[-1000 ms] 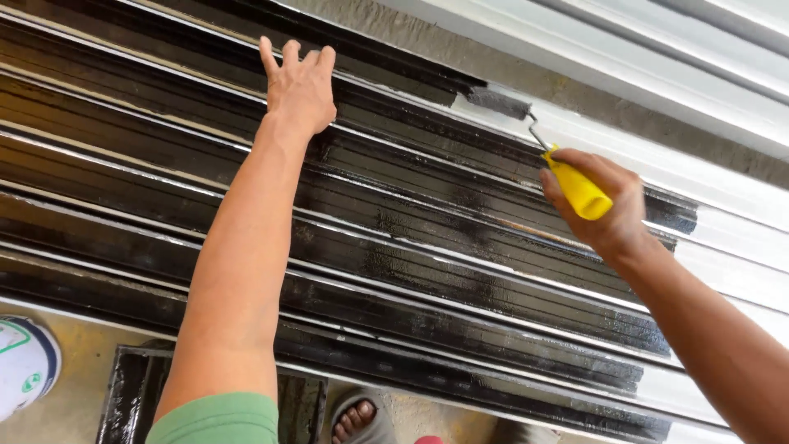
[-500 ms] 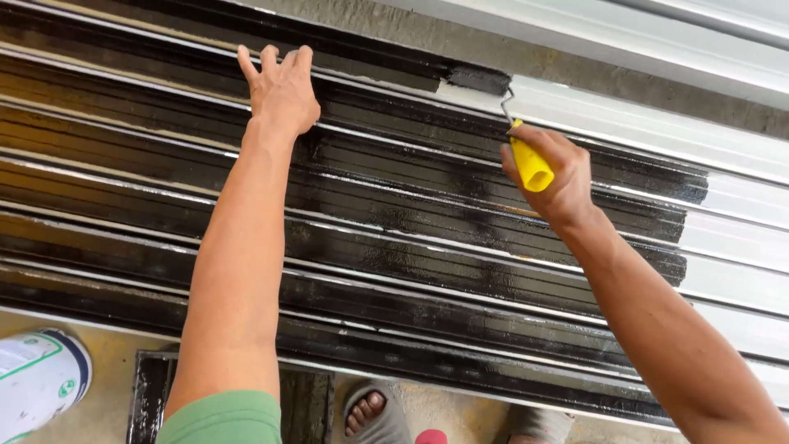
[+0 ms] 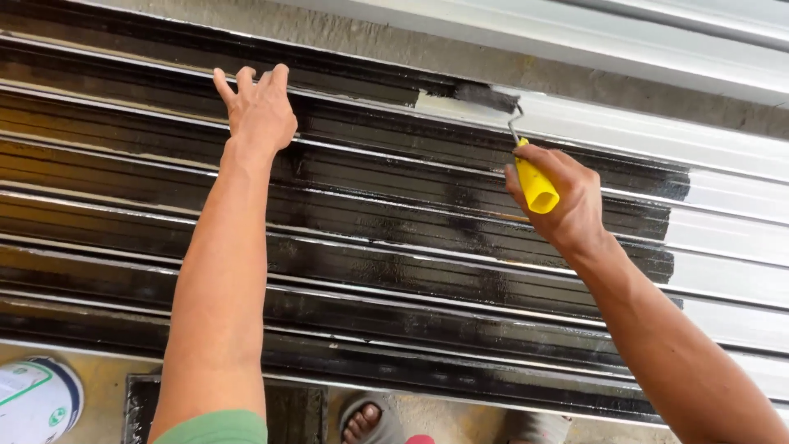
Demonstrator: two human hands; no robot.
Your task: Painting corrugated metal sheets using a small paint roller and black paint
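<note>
The right hand (image 3: 567, 197) is clamped around the yellow handle (image 3: 534, 182) of a small paint roller (image 3: 485, 97), whose thin metal stem bends up from the handle to a dark, paint-soaked sleeve pressed against the ribbed metal shutter (image 3: 723, 156). The sleeve sits on an upper rib of the shutter, right at the edge where glossy black paint meets bare silver metal; everything on the shutter left of the roller is black and wet-looking, while the ribs to its right are mostly unpainted. The left hand (image 3: 259, 111) lies flat on the painted part of the shutter, well to the left of the roller, fingers spread apart and gripping nothing. Below the shutter's bottom edge, a round white paint bucket (image 3: 33, 399) with green and blue marks on its label stands at the lower left; its contents cannot be made out. Just right of it, also under the shutter, lies a black-stained paint tray (image 3: 140, 407), partly hidden behind the left forearm. Farther right along that bottom edge, a foot in a sandal (image 3: 366, 419) rests on the tan floor (image 3: 460, 419).
</note>
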